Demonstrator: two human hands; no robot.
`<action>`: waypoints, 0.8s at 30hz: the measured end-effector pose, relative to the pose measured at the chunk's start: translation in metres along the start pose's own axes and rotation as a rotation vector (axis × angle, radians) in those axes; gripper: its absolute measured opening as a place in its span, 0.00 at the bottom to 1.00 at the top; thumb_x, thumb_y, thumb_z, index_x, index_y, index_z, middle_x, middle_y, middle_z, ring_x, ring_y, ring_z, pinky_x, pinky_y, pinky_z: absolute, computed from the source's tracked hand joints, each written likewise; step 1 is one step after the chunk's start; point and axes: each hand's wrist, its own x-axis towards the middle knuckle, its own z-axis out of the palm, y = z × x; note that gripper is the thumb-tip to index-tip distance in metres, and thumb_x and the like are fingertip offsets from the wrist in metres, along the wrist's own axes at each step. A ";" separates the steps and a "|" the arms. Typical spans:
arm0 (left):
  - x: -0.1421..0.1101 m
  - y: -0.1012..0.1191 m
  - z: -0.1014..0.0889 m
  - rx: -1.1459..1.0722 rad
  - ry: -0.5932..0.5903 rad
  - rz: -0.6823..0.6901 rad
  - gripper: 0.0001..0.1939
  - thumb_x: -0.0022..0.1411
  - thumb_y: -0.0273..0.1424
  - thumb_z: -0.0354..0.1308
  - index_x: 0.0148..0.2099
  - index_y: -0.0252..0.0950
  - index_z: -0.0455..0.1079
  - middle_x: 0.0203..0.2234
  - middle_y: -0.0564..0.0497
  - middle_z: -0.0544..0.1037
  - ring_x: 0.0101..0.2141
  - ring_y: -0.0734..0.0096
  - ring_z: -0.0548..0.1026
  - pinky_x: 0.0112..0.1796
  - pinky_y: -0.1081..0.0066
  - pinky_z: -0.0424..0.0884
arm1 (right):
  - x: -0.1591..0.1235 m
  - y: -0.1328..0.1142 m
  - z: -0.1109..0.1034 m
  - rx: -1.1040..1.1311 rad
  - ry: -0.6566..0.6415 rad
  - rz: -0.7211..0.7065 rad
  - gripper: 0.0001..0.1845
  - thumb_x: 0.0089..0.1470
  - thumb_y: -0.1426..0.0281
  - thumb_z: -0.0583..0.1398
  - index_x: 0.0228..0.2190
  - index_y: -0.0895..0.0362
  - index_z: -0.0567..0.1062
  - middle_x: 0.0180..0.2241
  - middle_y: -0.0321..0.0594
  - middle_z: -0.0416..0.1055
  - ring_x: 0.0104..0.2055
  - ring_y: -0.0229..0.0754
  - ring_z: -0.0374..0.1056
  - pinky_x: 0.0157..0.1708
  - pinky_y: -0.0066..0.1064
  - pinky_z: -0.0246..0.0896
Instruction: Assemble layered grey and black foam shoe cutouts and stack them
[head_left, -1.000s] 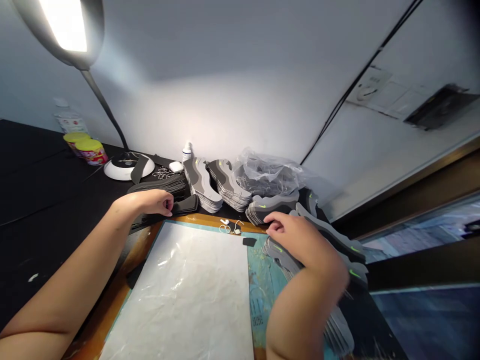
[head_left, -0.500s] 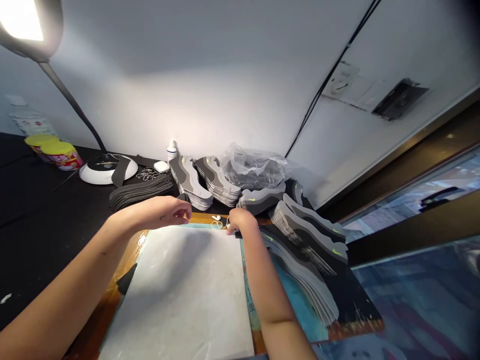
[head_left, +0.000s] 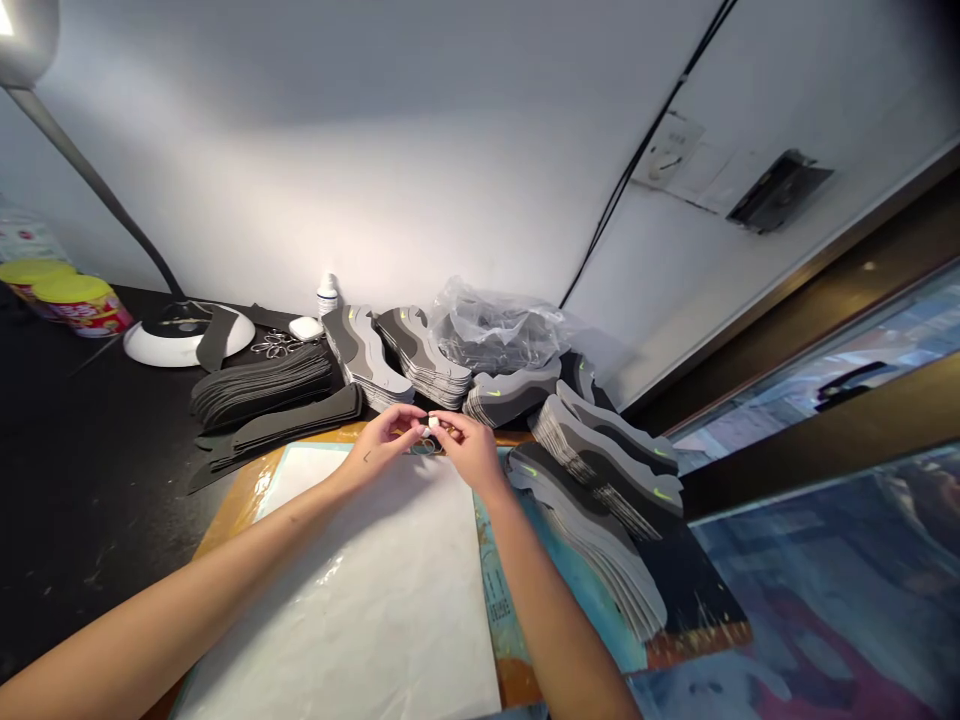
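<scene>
Near the far edge of the white sheet [head_left: 390, 590], my two hands meet fingertip to fingertip. My right hand [head_left: 469, 450] pinches a small white earbud [head_left: 434, 423]. Thumb and index finger of my left hand [head_left: 386, 440] close in on it from the other side; a second bit of white shows at the left thumb tip, and I cannot tell whether it is the same earbud. Just under the fingers lies a thin ring [head_left: 426, 447], partly hidden.
Stacks of grey shoe pieces [head_left: 367, 350] curve around the back and right, some under clear plastic [head_left: 499, 330]. Dark stacked pieces [head_left: 262, 385] lie at left. Beyond them are a white case [head_left: 305, 328], a small bottle [head_left: 328, 295], a lamp base [head_left: 187, 345] and yellow-lidded tubs [head_left: 82, 305].
My left hand has moved right to meet my right hand. The white earbud that lay on the table is now up between the fingers. The view has shifted slightly right.
</scene>
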 end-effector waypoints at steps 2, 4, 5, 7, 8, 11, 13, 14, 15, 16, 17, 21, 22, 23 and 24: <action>-0.001 -0.003 0.002 -0.071 0.021 -0.005 0.24 0.61 0.47 0.59 0.52 0.35 0.68 0.42 0.44 0.76 0.41 0.62 0.75 0.42 0.64 0.72 | 0.001 0.009 0.020 0.298 0.105 0.013 0.22 0.65 0.64 0.52 0.58 0.58 0.67 0.44 0.44 0.77 0.36 0.37 0.72 0.34 0.24 0.67; -0.002 -0.007 0.003 -0.121 0.036 -0.007 0.24 0.59 0.46 0.62 0.52 0.36 0.70 0.42 0.44 0.77 0.41 0.60 0.76 0.42 0.62 0.73 | 0.003 0.016 0.038 0.510 0.238 0.002 0.26 0.62 0.65 0.55 0.59 0.58 0.61 0.38 0.42 0.77 0.33 0.37 0.72 0.32 0.24 0.68; -0.003 -0.008 0.004 -0.127 0.046 -0.002 0.24 0.59 0.46 0.63 0.52 0.36 0.71 0.41 0.44 0.78 0.40 0.60 0.76 0.41 0.62 0.73 | 0.004 0.019 0.046 0.592 0.295 -0.013 0.26 0.60 0.65 0.57 0.58 0.58 0.61 0.36 0.40 0.76 0.32 0.37 0.72 0.31 0.25 0.68; -0.003 -0.011 0.005 -0.128 0.080 0.015 0.22 0.59 0.45 0.63 0.50 0.35 0.74 0.40 0.44 0.78 0.39 0.61 0.76 0.39 0.63 0.74 | 0.005 0.022 0.056 0.697 0.368 -0.061 0.21 0.57 0.65 0.60 0.51 0.57 0.65 0.32 0.38 0.76 0.31 0.38 0.73 0.30 0.26 0.69; -0.003 -0.011 0.004 -0.132 0.093 0.025 0.21 0.59 0.44 0.63 0.49 0.35 0.75 0.40 0.44 0.78 0.38 0.61 0.76 0.38 0.64 0.74 | 0.004 0.023 0.058 0.720 0.380 -0.092 0.18 0.57 0.64 0.61 0.47 0.56 0.68 0.32 0.38 0.76 0.30 0.38 0.73 0.29 0.26 0.69; -0.002 -0.010 0.003 -0.144 0.099 0.032 0.18 0.59 0.43 0.65 0.45 0.35 0.77 0.39 0.45 0.78 0.36 0.64 0.76 0.36 0.67 0.73 | 0.002 0.024 0.057 0.687 0.378 -0.173 0.09 0.58 0.64 0.61 0.41 0.54 0.73 0.35 0.39 0.77 0.33 0.38 0.73 0.29 0.26 0.70; -0.001 -0.009 0.001 -0.165 0.103 0.023 0.16 0.57 0.42 0.66 0.43 0.35 0.78 0.37 0.46 0.78 0.35 0.66 0.75 0.34 0.69 0.72 | 0.000 0.023 0.053 0.641 0.369 -0.203 0.08 0.59 0.64 0.60 0.40 0.53 0.75 0.36 0.40 0.77 0.34 0.39 0.74 0.29 0.26 0.70; -0.001 -0.009 0.001 -0.181 0.109 0.014 0.16 0.57 0.41 0.67 0.42 0.35 0.78 0.36 0.46 0.78 0.34 0.66 0.75 0.34 0.69 0.72 | -0.001 0.022 0.052 0.623 0.361 -0.212 0.08 0.60 0.65 0.60 0.40 0.53 0.75 0.37 0.40 0.77 0.34 0.39 0.74 0.28 0.25 0.70; -0.001 -0.009 0.001 -0.201 0.118 0.002 0.16 0.56 0.41 0.67 0.41 0.35 0.78 0.36 0.46 0.78 0.34 0.67 0.75 0.33 0.70 0.71 | -0.001 0.022 0.051 0.611 0.350 -0.219 0.09 0.60 0.65 0.60 0.41 0.53 0.76 0.37 0.40 0.77 0.34 0.39 0.74 0.28 0.25 0.70; -0.001 -0.009 0.000 -0.224 0.123 -0.011 0.16 0.55 0.41 0.68 0.41 0.35 0.78 0.35 0.47 0.78 0.33 0.67 0.75 0.33 0.70 0.71 | -0.001 0.022 0.050 0.608 0.331 -0.223 0.09 0.60 0.65 0.60 0.42 0.52 0.76 0.37 0.40 0.77 0.34 0.39 0.74 0.27 0.25 0.70; -0.001 -0.009 0.000 -0.246 0.125 -0.023 0.16 0.54 0.40 0.69 0.40 0.35 0.78 0.34 0.47 0.78 0.33 0.67 0.75 0.33 0.70 0.71 | -0.001 0.022 0.050 0.613 0.308 -0.224 0.09 0.60 0.65 0.60 0.42 0.53 0.75 0.37 0.39 0.77 0.32 0.38 0.74 0.26 0.24 0.70; -0.004 -0.011 -0.001 -0.278 0.107 -0.044 0.15 0.54 0.40 0.69 0.39 0.34 0.76 0.31 0.49 0.78 0.32 0.69 0.74 0.34 0.71 0.71 | 0.000 0.023 0.050 0.640 0.228 -0.188 0.08 0.59 0.64 0.60 0.39 0.53 0.73 0.36 0.38 0.77 0.27 0.36 0.72 0.23 0.24 0.69; -0.005 -0.011 -0.001 -0.269 0.096 -0.041 0.15 0.55 0.39 0.69 0.39 0.34 0.76 0.31 0.49 0.77 0.32 0.69 0.74 0.34 0.71 0.71 | 0.000 0.024 0.049 0.629 0.223 -0.180 0.08 0.59 0.64 0.60 0.39 0.53 0.72 0.35 0.37 0.76 0.26 0.35 0.72 0.23 0.25 0.69; -0.005 -0.011 -0.001 -0.256 0.079 -0.040 0.15 0.56 0.40 0.68 0.40 0.34 0.75 0.32 0.48 0.78 0.32 0.69 0.74 0.34 0.71 0.71 | 0.000 0.024 0.048 0.607 0.220 -0.177 0.07 0.59 0.64 0.60 0.38 0.53 0.72 0.35 0.37 0.76 0.26 0.36 0.72 0.24 0.25 0.68; -0.006 -0.010 -0.001 -0.240 0.054 -0.037 0.15 0.58 0.40 0.67 0.41 0.34 0.75 0.34 0.48 0.78 0.33 0.69 0.74 0.34 0.71 0.71 | -0.001 0.025 0.046 0.577 0.215 -0.180 0.07 0.58 0.64 0.60 0.38 0.53 0.71 0.34 0.37 0.76 0.27 0.36 0.72 0.26 0.25 0.68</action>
